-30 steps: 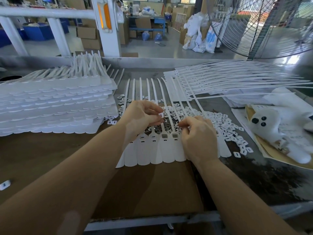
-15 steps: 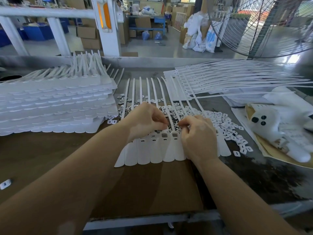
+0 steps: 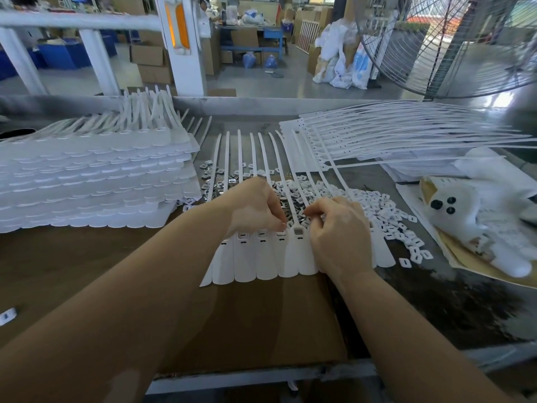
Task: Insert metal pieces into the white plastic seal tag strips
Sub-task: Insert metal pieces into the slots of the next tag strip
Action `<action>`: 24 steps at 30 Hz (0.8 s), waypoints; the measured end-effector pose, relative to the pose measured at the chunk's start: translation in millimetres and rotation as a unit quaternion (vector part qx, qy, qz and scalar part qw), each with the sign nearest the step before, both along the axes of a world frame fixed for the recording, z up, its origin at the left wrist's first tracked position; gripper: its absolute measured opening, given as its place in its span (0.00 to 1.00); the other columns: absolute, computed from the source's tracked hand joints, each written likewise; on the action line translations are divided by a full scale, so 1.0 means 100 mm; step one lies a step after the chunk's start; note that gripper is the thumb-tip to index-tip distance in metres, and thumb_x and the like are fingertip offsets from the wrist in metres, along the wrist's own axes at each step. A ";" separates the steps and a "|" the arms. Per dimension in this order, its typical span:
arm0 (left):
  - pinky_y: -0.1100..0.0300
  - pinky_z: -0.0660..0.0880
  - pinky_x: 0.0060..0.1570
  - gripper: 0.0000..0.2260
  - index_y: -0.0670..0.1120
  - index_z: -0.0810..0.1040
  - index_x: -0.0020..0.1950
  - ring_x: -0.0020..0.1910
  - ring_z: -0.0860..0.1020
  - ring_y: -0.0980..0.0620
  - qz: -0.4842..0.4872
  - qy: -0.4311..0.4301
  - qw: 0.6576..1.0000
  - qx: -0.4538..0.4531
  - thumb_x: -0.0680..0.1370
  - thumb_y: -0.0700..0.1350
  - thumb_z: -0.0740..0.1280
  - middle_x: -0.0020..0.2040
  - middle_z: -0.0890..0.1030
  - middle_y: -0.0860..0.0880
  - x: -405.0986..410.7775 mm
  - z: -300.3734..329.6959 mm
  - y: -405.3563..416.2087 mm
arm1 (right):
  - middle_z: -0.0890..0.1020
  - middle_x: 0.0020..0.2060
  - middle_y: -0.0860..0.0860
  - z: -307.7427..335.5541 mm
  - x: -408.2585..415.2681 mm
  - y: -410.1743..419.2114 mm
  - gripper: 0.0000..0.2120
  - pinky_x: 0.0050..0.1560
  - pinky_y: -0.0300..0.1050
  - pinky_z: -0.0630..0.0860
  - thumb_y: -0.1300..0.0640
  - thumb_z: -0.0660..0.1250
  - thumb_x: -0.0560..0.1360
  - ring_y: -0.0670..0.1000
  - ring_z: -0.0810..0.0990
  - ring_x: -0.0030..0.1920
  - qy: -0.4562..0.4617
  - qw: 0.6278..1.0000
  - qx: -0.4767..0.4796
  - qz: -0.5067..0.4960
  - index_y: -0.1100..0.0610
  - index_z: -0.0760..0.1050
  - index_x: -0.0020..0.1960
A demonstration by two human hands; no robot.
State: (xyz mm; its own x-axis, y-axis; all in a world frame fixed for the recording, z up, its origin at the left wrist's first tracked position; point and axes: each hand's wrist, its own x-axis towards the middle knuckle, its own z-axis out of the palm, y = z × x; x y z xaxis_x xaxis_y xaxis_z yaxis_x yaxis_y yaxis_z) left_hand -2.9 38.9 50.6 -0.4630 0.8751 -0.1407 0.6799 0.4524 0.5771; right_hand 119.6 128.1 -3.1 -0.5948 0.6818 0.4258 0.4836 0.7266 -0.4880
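A joined sheet of white seal tag strips (image 3: 261, 257) lies flat on the brown board, tails pointing away from me. Loose metal pieces (image 3: 377, 205) are heaped just behind its heads. My left hand (image 3: 255, 207) is curled, its fingertips pressing down at a socket near the sheet's middle; whether it holds a piece is hidden. My right hand (image 3: 337, 228) is beside it on the right with fingers curled, thumb and forefinger pinched together over the strips. One open socket (image 3: 298, 231) shows between the two hands.
A tall stack of tag sheets (image 3: 93, 175) stands at the left. More tag sheets (image 3: 392, 135) fan out at the back right. White gloves and paper (image 3: 479, 216) lie at the right. One stray piece (image 3: 7, 315) sits at the far left. A fan guard (image 3: 453, 45) stands behind.
My left hand came down from above the strips and toward me, onto the socket row. The right hand stayed almost still.
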 end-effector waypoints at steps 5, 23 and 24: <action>0.69 0.68 0.28 0.05 0.51 0.80 0.36 0.35 0.75 0.59 0.025 -0.034 0.999 -0.011 0.69 0.44 0.75 0.37 0.79 0.53 0.01 0.01 0.02 | 0.79 0.47 0.49 -0.01 0.00 0.01 0.09 0.55 0.44 0.65 0.60 0.61 0.76 0.50 0.71 0.51 0.002 1.000 0.002 0.000 0.54 0.79 0.49; 0.59 0.72 0.38 0.05 0.54 0.73 0.38 0.39 0.74 0.53 0.069 0.014 0.993 0.097 0.71 0.46 0.66 0.37 0.77 0.54 0.09 -0.33 -0.12 | 0.79 0.48 0.49 0.04 0.02 -0.01 0.10 0.57 0.45 0.66 0.60 0.61 0.76 0.51 0.71 0.53 -0.024 1.000 -0.006 0.008 0.54 0.80 0.51; 0.58 0.72 0.39 0.05 0.54 0.72 0.37 0.39 0.74 0.52 0.072 0.028 0.992 0.097 0.71 0.47 0.66 0.37 0.76 0.54 0.09 -0.35 -0.12 | 0.79 0.48 0.49 0.06 0.03 -0.01 0.09 0.57 0.45 0.66 0.60 0.61 0.76 0.51 0.71 0.54 -0.030 0.999 -0.011 0.013 0.53 0.80 0.51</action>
